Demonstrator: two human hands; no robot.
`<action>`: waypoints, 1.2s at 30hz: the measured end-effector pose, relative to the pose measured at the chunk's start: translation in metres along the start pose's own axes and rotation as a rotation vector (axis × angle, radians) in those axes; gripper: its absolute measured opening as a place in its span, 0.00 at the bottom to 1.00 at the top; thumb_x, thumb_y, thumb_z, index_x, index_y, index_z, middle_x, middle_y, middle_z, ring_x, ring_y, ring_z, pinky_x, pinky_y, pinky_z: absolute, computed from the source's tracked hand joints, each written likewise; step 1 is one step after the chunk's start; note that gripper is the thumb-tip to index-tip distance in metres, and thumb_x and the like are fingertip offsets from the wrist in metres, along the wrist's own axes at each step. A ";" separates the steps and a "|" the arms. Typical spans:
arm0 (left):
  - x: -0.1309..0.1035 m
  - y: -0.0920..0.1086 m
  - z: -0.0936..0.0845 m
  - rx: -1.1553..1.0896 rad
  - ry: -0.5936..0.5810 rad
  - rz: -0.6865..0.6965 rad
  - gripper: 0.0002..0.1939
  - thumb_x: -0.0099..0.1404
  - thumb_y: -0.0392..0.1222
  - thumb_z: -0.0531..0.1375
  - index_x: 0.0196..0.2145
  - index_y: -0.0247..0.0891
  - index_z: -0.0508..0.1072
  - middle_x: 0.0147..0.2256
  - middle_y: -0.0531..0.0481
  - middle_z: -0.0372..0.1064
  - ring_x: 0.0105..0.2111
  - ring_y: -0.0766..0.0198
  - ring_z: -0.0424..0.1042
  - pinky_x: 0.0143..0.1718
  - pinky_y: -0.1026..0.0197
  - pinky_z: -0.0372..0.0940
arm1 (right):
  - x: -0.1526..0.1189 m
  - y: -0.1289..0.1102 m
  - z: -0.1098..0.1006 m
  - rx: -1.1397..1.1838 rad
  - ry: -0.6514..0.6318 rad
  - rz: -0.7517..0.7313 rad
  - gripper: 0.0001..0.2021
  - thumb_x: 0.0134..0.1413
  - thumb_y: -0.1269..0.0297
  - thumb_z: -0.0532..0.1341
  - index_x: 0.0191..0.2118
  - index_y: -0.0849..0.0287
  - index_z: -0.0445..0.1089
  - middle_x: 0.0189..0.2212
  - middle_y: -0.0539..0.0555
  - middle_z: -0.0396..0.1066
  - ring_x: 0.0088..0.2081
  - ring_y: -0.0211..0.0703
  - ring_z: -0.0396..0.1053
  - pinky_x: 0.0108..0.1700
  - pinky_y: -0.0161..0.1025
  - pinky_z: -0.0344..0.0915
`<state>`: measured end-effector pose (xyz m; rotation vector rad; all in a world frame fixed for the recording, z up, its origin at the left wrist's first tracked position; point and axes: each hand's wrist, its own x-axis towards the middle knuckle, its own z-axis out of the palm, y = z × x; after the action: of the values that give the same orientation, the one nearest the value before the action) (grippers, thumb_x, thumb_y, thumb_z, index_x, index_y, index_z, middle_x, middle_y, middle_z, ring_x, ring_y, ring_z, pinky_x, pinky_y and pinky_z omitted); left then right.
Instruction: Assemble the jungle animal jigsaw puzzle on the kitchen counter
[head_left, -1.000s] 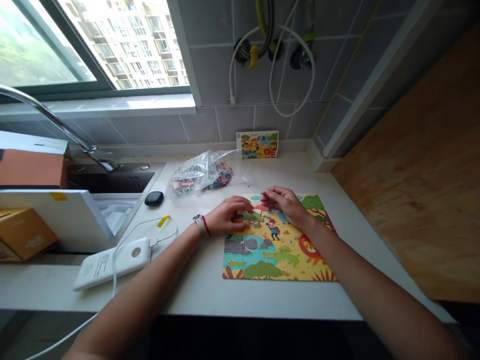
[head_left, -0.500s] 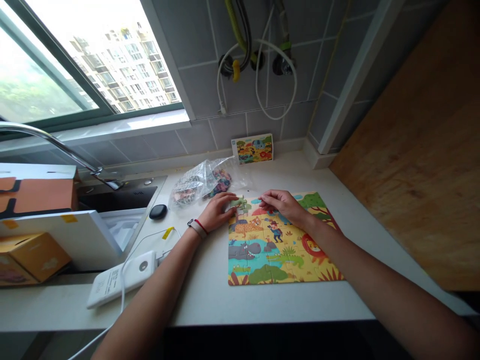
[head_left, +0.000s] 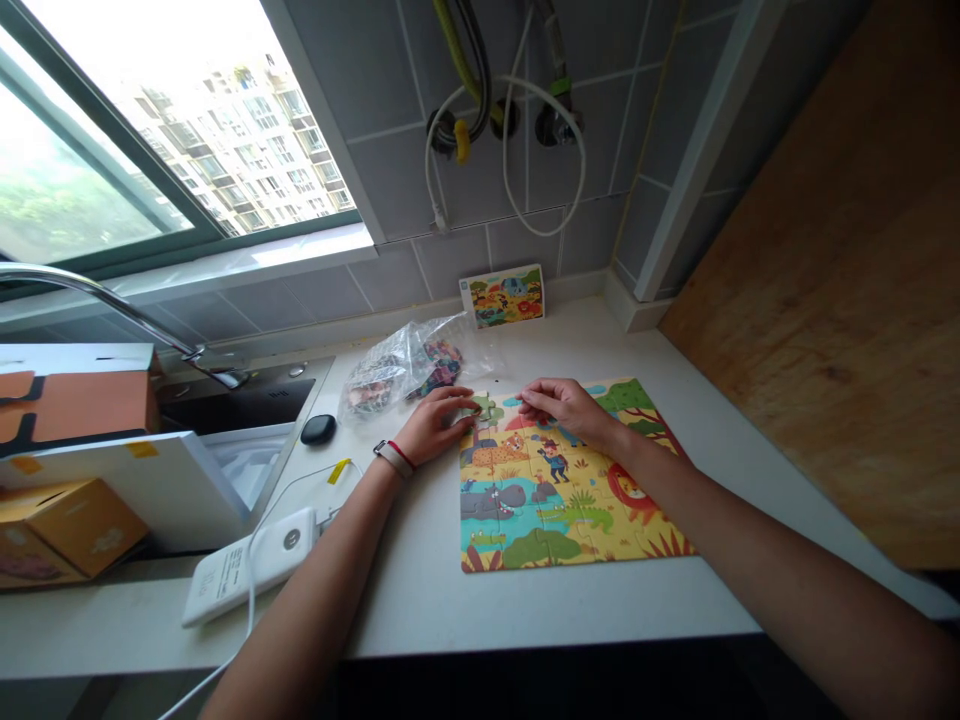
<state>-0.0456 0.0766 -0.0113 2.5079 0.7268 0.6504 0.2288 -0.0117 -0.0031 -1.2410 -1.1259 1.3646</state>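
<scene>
Under the right hand [head_left: 566, 408] and just right of the left hand [head_left: 431, 430], the jigsaw puzzle [head_left: 559, 515] looks nearly whole; the left seems to pinch 1 corner piece [head_left: 488, 408], apparently not yet seated. The right is loosely bunched; whether it grips anything, I cannot tell. A white counter [head_left: 412, 600] runs beneath both, a window [head_left: 247, 150] beyond the left.

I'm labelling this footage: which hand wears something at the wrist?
The left hand, at the far-left corner of the puzzle: a red cord and grey band circle its wrist. The right hand has none.
</scene>
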 end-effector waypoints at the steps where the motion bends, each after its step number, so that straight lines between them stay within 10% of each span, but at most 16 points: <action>1: 0.000 0.000 -0.001 -0.002 -0.011 -0.003 0.13 0.72 0.47 0.60 0.49 0.43 0.80 0.54 0.41 0.74 0.54 0.52 0.74 0.59 0.46 0.69 | 0.000 0.000 0.000 -0.002 0.001 0.003 0.22 0.47 0.43 0.74 0.36 0.59 0.80 0.32 0.56 0.81 0.33 0.41 0.75 0.35 0.35 0.69; 36: -0.001 -0.003 -0.007 0.036 -0.017 0.088 0.16 0.77 0.48 0.56 0.46 0.42 0.83 0.52 0.40 0.76 0.51 0.54 0.76 0.55 0.50 0.71 | 0.000 0.000 0.002 -0.006 -0.007 -0.016 0.24 0.44 0.41 0.74 0.35 0.59 0.79 0.30 0.55 0.79 0.31 0.40 0.73 0.35 0.36 0.68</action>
<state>-0.0517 0.0800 -0.0073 2.5872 0.6307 0.6514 0.2272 -0.0115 -0.0029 -1.2296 -1.1440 1.3553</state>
